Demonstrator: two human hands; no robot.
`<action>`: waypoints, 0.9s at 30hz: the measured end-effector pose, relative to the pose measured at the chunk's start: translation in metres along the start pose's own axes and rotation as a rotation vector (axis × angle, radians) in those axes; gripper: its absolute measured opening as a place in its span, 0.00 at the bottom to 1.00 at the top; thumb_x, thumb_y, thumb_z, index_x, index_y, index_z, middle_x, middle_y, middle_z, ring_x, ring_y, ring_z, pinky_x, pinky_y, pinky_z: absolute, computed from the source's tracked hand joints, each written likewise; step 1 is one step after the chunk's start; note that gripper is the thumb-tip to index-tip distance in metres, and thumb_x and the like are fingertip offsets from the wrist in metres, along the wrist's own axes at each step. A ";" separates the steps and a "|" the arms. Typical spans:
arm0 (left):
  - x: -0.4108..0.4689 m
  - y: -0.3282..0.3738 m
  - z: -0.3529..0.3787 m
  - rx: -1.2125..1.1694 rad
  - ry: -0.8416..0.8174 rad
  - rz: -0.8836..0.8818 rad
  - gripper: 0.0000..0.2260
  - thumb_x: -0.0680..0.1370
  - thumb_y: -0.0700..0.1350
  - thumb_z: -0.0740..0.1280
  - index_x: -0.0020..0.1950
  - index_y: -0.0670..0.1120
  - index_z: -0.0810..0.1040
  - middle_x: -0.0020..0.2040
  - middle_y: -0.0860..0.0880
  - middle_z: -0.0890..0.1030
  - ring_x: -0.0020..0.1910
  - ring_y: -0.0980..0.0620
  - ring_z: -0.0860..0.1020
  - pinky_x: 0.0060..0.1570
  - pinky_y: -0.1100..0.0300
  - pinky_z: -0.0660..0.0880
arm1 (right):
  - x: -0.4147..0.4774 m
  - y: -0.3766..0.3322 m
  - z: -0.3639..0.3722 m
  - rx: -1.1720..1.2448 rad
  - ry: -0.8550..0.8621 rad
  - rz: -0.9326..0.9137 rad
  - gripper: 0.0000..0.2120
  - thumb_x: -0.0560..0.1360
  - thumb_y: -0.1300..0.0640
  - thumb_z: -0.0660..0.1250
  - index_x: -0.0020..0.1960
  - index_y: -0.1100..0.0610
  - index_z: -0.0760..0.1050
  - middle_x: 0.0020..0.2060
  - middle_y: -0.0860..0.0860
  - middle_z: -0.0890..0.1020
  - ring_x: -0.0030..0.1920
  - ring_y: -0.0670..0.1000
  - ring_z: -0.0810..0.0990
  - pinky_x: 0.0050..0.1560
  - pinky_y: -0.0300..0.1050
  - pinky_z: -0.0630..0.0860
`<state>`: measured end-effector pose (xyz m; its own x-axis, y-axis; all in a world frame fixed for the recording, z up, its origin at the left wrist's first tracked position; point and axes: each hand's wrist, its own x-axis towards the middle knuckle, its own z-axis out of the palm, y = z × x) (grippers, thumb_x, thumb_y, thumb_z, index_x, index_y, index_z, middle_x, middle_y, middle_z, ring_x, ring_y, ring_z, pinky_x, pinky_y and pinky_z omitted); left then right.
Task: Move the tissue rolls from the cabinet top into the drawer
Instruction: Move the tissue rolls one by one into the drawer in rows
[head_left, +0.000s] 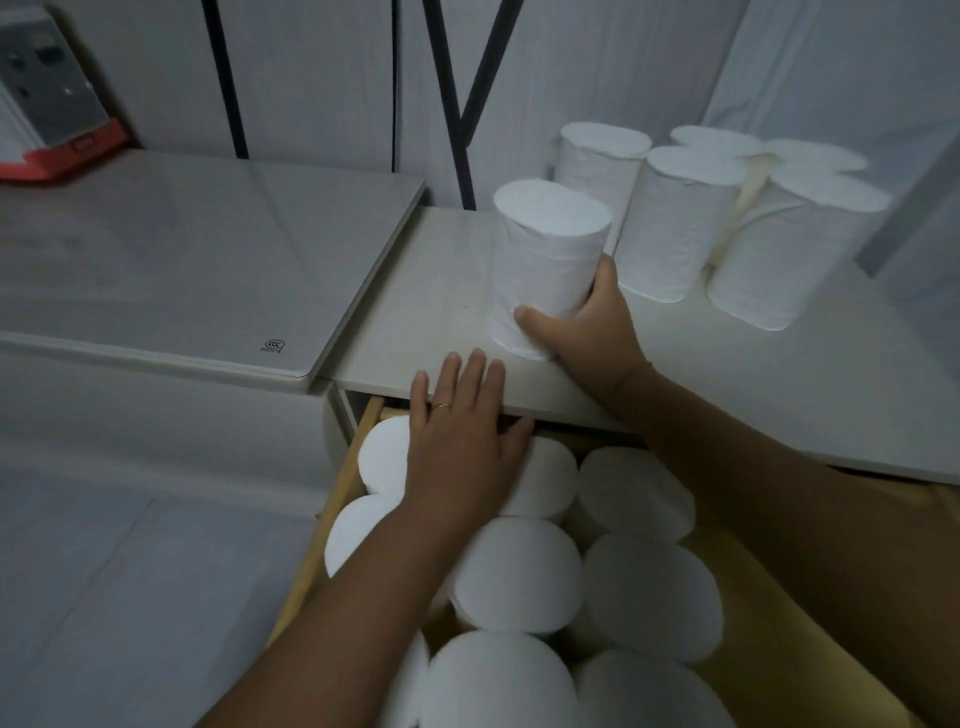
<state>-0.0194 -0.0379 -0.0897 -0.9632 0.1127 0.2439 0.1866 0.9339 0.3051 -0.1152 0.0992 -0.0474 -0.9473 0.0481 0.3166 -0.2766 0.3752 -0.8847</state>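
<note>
Head view shows my right hand (587, 322), fingers (605, 267) curled round an upright tissue roll (550, 244) on the cabinet top (415, 312), long axis vertical, with the open drawer (332, 514) below and nearer me, where my left hand (462, 447) lies flat and straight-fingered.

**What I can't make out from here**

The right hand (582, 322) wraps the held roll (550, 249). Its fingers are hidden behind it, and I only get the thumb. The left hand (462, 441) lies flat across a drawer roll (545, 478), covering most of its top. The drawer (335, 499) runs back under the bench (415, 312) lip, rear out of sight, and the bottom edge cuts off its front. The rear rolls (717, 140) show their tops only. The grey-and-red box (52, 104) is cropped at the left edge. The stamp (274, 345) is too small to read.
</note>
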 end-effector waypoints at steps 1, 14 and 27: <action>-0.001 0.002 0.000 -0.003 -0.002 0.005 0.28 0.79 0.59 0.51 0.77 0.50 0.52 0.78 0.50 0.52 0.77 0.50 0.45 0.73 0.49 0.36 | -0.008 0.000 -0.009 -0.001 -0.010 0.004 0.37 0.64 0.53 0.77 0.67 0.57 0.62 0.62 0.52 0.73 0.61 0.51 0.72 0.61 0.45 0.72; -0.020 0.047 0.004 -0.201 -0.039 0.133 0.30 0.79 0.56 0.57 0.77 0.47 0.51 0.77 0.51 0.55 0.76 0.53 0.47 0.74 0.54 0.38 | -0.042 0.002 -0.115 0.022 -0.367 0.144 0.40 0.66 0.59 0.77 0.72 0.55 0.60 0.65 0.48 0.73 0.62 0.46 0.74 0.58 0.36 0.73; -0.021 0.041 0.006 -0.190 -0.041 0.176 0.29 0.79 0.57 0.56 0.77 0.48 0.52 0.78 0.51 0.55 0.77 0.53 0.47 0.74 0.53 0.40 | -0.045 -0.001 -0.085 0.079 0.065 0.206 0.50 0.67 0.58 0.75 0.76 0.52 0.43 0.72 0.58 0.59 0.71 0.55 0.62 0.70 0.49 0.61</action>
<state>0.0073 0.0003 -0.0873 -0.9191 0.2847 0.2724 0.3809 0.8189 0.4294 -0.0583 0.1755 -0.0317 -0.9735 0.1766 0.1455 -0.0925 0.2776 -0.9562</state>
